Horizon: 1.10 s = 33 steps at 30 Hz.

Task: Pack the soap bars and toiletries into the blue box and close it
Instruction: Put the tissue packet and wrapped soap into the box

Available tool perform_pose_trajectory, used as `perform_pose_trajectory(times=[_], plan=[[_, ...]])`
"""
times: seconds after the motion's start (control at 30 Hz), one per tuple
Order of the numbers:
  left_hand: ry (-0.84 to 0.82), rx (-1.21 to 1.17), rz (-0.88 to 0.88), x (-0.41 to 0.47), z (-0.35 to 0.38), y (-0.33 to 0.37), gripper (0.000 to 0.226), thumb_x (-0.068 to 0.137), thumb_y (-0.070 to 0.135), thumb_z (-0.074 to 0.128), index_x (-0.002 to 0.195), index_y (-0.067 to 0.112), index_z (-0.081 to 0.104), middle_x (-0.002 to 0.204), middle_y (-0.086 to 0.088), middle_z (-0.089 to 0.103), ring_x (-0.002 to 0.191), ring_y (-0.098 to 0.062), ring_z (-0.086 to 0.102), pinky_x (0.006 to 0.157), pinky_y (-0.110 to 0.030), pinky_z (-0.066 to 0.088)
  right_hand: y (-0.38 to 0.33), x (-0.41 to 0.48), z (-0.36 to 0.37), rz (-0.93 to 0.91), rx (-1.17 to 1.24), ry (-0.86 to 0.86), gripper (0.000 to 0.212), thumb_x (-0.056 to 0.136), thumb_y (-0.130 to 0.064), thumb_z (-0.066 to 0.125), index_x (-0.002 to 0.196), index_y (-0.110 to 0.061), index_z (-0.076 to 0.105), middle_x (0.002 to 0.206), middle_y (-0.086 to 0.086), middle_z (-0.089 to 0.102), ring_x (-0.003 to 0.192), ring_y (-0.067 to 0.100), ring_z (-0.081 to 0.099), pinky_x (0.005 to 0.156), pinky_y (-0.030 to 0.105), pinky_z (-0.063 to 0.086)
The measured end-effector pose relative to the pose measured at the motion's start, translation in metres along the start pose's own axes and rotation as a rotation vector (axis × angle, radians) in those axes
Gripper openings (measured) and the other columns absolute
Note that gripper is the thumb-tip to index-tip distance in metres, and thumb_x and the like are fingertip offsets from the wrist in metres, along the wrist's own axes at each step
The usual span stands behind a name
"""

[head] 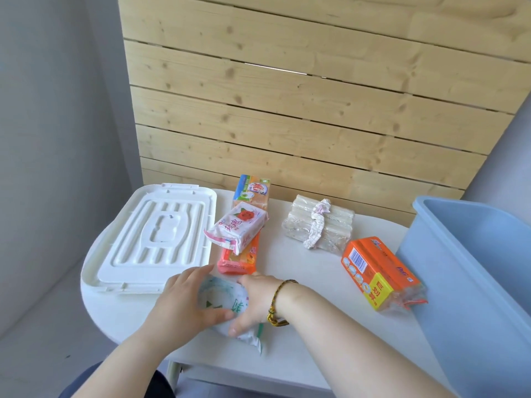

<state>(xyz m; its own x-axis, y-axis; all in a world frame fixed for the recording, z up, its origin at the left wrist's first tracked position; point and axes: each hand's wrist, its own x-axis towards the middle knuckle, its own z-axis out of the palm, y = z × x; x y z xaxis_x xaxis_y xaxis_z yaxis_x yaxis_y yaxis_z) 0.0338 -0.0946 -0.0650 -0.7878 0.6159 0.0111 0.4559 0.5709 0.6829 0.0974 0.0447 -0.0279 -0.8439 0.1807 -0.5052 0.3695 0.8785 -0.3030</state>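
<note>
A white and green wrapped soap (222,297) lies near the table's front edge. My left hand (184,301) and my right hand (260,300) grip it from either side. Behind them a pink rose soap pack (240,226) lies on an orange-pink pack (240,258), with a yellow boxed soap (253,192) farther back. A clear-wrapped bundle of pale bars (319,228) sits mid-table. An orange soap multipack (379,271) lies next to the open blue box (471,254) at the right. The white lid (149,239) lies at the left.
The white table (301,282) has a rounded left end, and the lid overhangs it. A wooden slat wall (287,96) stands right behind the table. The blue box reaches past the frame's right edge.
</note>
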Motion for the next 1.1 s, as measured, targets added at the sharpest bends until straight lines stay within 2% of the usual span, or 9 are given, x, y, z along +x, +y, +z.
perform_pose_trajectory(times=[0.07,0.17,0.3,0.4,0.47,0.63,0.8,0.97,1.1], plan=[[0.015,0.002,0.006,-0.002,0.000,-0.001,0.093,0.062,0.043,0.075,0.138,0.025,0.024,0.139,0.004,0.040,0.129,-0.017,0.027,0.102,-0.029,0.026,-0.006,0.000,-0.003,0.017,-0.083,-0.030,0.074,0.067,-0.045,0.072,0.125,-0.010,0.042,0.126,0.008,0.053,0.110,0.025,0.055,0.090,0.033,0.049],[0.051,-0.031,0.032,-0.005,0.001,-0.001,0.089,0.065,0.040,0.074,0.138,0.023,0.025,0.138,0.002,0.043,0.129,-0.018,0.029,0.103,-0.029,0.026,-0.002,0.003,-0.002,0.006,0.037,-0.056,0.073,0.066,-0.042,0.074,0.126,-0.014,0.043,0.125,0.004,0.056,0.111,0.024,0.056,0.096,0.035,0.047],[0.175,-0.054,0.076,-0.005,-0.004,0.007,0.054,0.076,0.035,0.065,0.125,0.018,0.048,0.126,-0.003,0.057,0.121,-0.021,0.043,0.098,-0.031,0.032,0.014,-0.006,0.003,-0.014,0.340,-0.013,0.062,0.068,-0.034,0.075,0.123,-0.016,0.052,0.123,0.006,0.062,0.112,0.023,0.058,0.101,0.037,0.045],[0.304,-0.073,0.089,0.009,-0.012,0.021,0.038,0.080,0.033,0.061,0.112,0.012,0.059,0.119,-0.007,0.062,0.112,-0.026,0.052,0.091,-0.034,0.037,0.036,-0.015,0.000,0.000,0.458,0.061,0.021,0.072,-0.028,0.073,0.083,-0.017,0.059,0.090,-0.002,0.066,0.082,0.013,0.063,0.073,0.022,0.051],[0.326,-0.034,0.072,0.027,-0.015,0.034,0.042,0.080,0.032,0.061,0.117,0.013,0.055,0.125,-0.007,0.057,0.115,-0.027,0.048,0.092,-0.035,0.037,0.050,-0.022,-0.004,0.020,0.498,0.139,0.026,0.073,-0.031,0.072,0.067,-0.025,0.048,0.071,-0.010,0.055,0.063,0.003,0.054,0.052,0.014,0.042],[0.148,0.240,-0.047,0.085,-0.009,0.066,0.076,0.073,0.050,0.059,0.134,0.018,0.029,0.139,-0.006,0.038,0.128,-0.027,0.032,0.103,-0.037,0.029,0.079,-0.033,0.001,0.085,0.608,0.332,0.025,0.072,-0.030,0.071,0.067,-0.025,0.047,0.074,-0.008,0.056,0.074,0.013,0.058,0.066,0.023,0.046],[-0.021,0.352,-0.171,0.119,0.005,0.071,0.079,0.070,0.045,0.062,0.134,0.018,0.024,0.132,-0.008,0.044,0.123,-0.029,0.040,0.096,-0.037,0.035,0.107,-0.043,0.003,0.145,0.547,0.444,0.029,0.071,-0.036,0.070,0.064,-0.027,0.043,0.068,-0.014,0.052,0.064,0.003,0.053,0.050,0.013,0.038],[0.054,0.283,-0.191,0.122,0.012,0.065,0.070,0.072,0.029,0.063,0.131,0.014,0.029,0.128,-0.014,0.047,0.119,-0.032,0.043,0.092,-0.037,0.039,0.117,-0.046,0.003,0.226,0.455,0.488,0.032,0.072,-0.042,0.065,0.064,-0.029,0.037,0.081,-0.005,0.057,0.085,0.018,0.061,0.067,0.026,0.043],[0.139,0.120,-0.172,0.108,0.006,0.061,0.067,0.069,0.032,0.064,0.126,0.015,0.033,0.118,-0.013,0.055,0.109,-0.032,0.049,0.075,-0.034,0.039,0.110,-0.050,0.005,0.256,0.361,0.501,0.039,0.075,-0.046,0.061,0.061,-0.029,0.028,0.067,-0.011,0.046,0.078,0.016,0.052,0.057,0.025,0.036]])
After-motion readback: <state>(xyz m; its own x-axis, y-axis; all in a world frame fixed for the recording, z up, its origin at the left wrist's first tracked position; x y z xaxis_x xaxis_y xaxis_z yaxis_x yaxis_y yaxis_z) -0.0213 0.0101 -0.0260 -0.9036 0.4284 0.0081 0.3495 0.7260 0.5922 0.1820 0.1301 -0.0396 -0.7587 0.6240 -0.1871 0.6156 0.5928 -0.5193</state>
